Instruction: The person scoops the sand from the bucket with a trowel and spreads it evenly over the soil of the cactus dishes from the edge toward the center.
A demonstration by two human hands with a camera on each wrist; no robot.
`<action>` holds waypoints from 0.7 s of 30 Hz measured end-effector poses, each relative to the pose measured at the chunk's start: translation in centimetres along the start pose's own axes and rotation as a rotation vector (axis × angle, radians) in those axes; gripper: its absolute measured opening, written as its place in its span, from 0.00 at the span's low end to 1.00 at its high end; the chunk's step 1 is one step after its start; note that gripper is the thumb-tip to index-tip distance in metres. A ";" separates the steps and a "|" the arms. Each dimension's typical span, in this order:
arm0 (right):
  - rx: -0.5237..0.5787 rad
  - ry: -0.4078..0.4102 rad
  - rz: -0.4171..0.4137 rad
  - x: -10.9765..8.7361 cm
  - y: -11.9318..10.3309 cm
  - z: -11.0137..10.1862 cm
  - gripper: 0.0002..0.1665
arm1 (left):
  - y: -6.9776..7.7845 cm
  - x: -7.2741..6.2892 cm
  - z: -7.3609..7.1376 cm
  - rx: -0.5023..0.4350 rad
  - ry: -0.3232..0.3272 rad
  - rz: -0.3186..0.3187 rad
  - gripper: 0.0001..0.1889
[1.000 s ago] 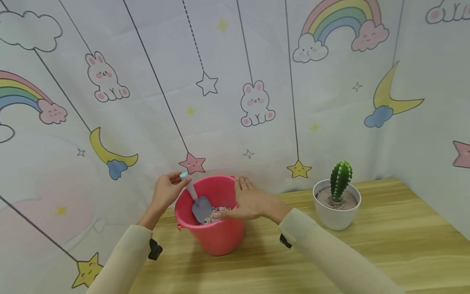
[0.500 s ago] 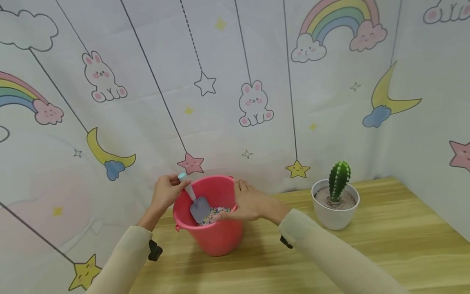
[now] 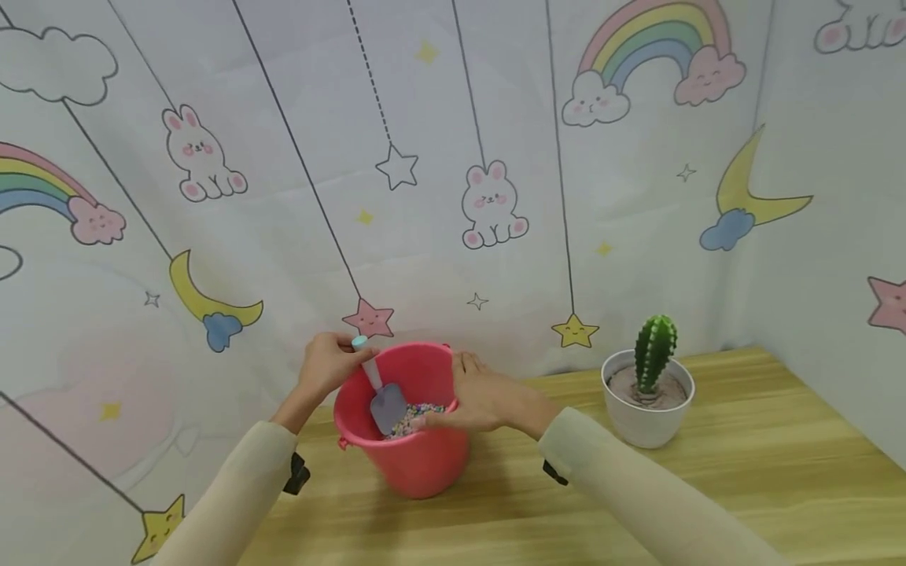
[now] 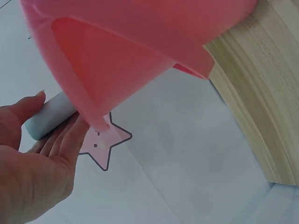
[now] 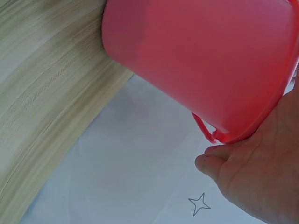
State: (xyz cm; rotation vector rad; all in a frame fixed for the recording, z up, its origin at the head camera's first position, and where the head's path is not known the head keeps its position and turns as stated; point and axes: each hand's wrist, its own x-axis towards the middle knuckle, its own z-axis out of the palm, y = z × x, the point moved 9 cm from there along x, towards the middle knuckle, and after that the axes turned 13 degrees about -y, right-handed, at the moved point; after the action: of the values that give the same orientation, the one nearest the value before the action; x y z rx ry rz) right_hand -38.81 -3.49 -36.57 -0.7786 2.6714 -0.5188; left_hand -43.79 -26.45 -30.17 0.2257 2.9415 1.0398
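Note:
My left hand (image 3: 329,363) pinches the upper end of a small toy shovel (image 3: 388,409) between thumb and fingers. Its handle is pale with a light-blue end; the grey blade points down into a red bucket (image 3: 425,468). Small multicoloured beads (image 3: 427,409) show in the bucket, at the blade's lower edge. In the left wrist view the handle (image 4: 52,114) lies across my fingers beside the bucket's rim, which hides the blade. My right hand (image 3: 488,397) rests against the bucket's right rim, its fingers extended and its thumb across the opening. The bucket stands upright on a wooden table.
A cactus (image 3: 655,354) in a white pot (image 3: 647,420) stands right of the bucket. Behind the wood-grain table (image 3: 750,472) hangs a white cloth (image 3: 297,236) printed with rabbits, stars and rainbows.
The shovel and my left hand have shifted slightly to the right relative to the bucket. My right hand stays at the bucket's rim.

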 end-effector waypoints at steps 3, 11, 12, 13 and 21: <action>0.008 -0.004 -0.009 0.0 0.0 0.1 0.75 | 0.3 0.1 0.1 -0.009 0.004 -0.014 0.15; 0.055 -0.008 -0.007 -0.1 0.4 0.2 0.74 | 1.5 1.0 1.7 0.004 -0.044 0.018 0.17; 0.063 -0.008 -0.005 -0.1 0.5 0.2 0.74 | 1.6 1.2 1.8 0.007 -0.047 0.021 0.17; 0.072 -0.006 -0.005 -0.1 0.5 0.3 0.73 | 1.7 1.3 1.9 0.010 -0.048 0.026 0.17; 0.125 -0.007 -0.032 0.2 0.4 0.5 0.76 | 1.0 1.9 3.3 -0.021 -0.135 -0.016 0.14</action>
State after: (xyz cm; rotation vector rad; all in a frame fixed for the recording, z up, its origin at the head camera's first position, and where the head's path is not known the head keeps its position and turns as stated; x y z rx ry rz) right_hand -38.95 -3.44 -37.22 -0.7871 2.5947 -0.6820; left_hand -45.38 -23.41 -32.04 0.2606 2.8066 1.0109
